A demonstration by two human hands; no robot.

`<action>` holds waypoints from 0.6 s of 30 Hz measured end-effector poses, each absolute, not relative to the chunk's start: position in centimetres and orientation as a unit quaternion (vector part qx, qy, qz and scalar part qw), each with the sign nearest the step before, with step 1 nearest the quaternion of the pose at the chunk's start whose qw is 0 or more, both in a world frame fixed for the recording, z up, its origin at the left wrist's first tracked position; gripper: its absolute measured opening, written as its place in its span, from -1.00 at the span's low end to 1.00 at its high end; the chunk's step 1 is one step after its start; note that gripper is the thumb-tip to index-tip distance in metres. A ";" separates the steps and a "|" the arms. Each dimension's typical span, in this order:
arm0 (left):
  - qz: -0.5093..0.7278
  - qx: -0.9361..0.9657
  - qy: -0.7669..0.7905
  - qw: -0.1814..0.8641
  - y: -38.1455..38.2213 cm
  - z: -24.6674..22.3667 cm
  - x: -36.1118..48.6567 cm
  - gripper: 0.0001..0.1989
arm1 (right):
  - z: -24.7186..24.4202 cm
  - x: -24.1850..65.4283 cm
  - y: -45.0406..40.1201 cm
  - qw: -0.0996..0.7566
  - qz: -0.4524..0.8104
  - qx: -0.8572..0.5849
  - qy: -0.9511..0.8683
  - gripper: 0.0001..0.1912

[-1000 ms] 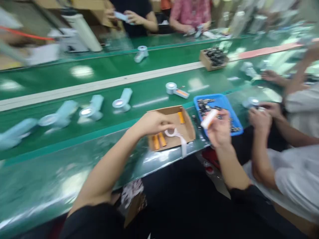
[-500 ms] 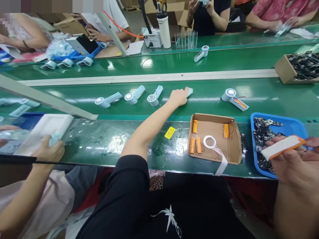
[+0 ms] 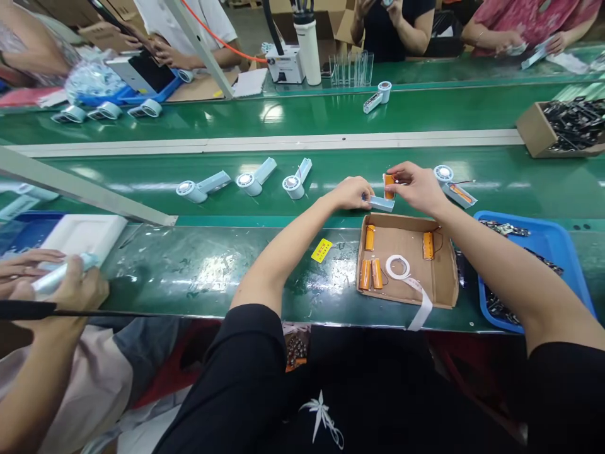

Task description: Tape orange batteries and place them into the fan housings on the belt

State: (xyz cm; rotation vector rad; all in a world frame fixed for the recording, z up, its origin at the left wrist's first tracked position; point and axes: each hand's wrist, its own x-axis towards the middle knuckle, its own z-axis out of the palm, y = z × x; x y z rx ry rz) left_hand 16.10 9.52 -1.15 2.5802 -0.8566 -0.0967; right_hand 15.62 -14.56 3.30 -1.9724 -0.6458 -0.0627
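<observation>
Head view: both of the person's hands meet over the near lane of the green conveyor belt (image 3: pixel 496 180), just beyond the shallow brown cardboard tray (image 3: pixel 447 287). The left hand (image 3: pixel 352 192) closes on the pale blue plastic fan handle shell (image 3: pixel 380 203), pinching its near end so that the open channel faces up. The right hand (image 3: pixel 416 186) closes thumb and fingertips on a small orange cylindrical battery cell (image 3: pixel 388 183), which stands at the far end of the shell, touching it; whether it is seated inside cannot be told. The shell looks light, thin-walled and stiff, best held by its long side walls rather than by the open lip; the cell looks smooth, dense for its size and likely slippery, and its thin leads call for a grip on the body, not the wires. In the tray lie four more orange cells (image 3: pixel 370 275) and a white tape roll (image 3: pixel 397 267) with its strip trailing over the near edge. A blue plastic bin (image 3: pixel 548 243) of dark small parts stands to the right; three assembled pale blue handheld fans (image 3: pixel 248 181) lie on the belt to the left. A neighbour's hands (image 3: pixel 57 284) hold a pale part at far left.
</observation>
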 end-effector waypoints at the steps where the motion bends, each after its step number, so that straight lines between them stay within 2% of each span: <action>1: -0.039 0.918 -0.313 0.242 9.7 -1.3 16.3 -0.89 | 2.6 15.9 -14.6 0.497 -0.024 -0.826 -0.266 -0.62; 7: -0.093 0.878 -0.324 0.341 9.6 -1.6 17.1 -0.93 | 0.7 15.8 -15.7 0.498 -0.049 -0.822 -0.273 -0.61; 12: -0.105 0.889 -0.293 0.335 8.5 -1.4 16.8 -0.94 | 0.7 15.3 -16.3 0.481 -0.097 -0.827 -0.273 -0.61; 14: -0.101 0.898 -0.282 0.321 7.8 -1.4 16.7 -0.93 | 0.9 15.2 -16.6 0.435 -0.089 -0.844 -0.301 -0.64; 18: -0.107 0.907 -0.261 0.312 6.9 -1.2 16.8 -0.87 | 1.8 15.3 -17.4 0.241 0.003 -0.908 -0.343 -0.67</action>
